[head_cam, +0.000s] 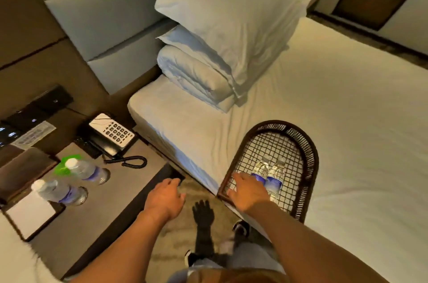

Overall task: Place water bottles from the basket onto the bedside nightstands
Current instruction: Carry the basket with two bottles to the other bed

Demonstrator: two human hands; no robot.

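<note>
Bottles [268, 178] in the basket [310, 160] lie just beyond the open, empty right hand [249, 191].

Nightstand [108, 208] front edge bare; bottles [69, 181], phone [111, 134] seemingly crowd the rest.

— From my seat, the right hand [249, 192] covers the near end of the basket [310, 162], so I can't tell whether its fingers touch the two bottles in the basket [268, 175].

— And the nightstand [111, 208]?

— Cut off at the left edge. The labels on the standing bottles [86, 170] are too blurred to read.
</note>
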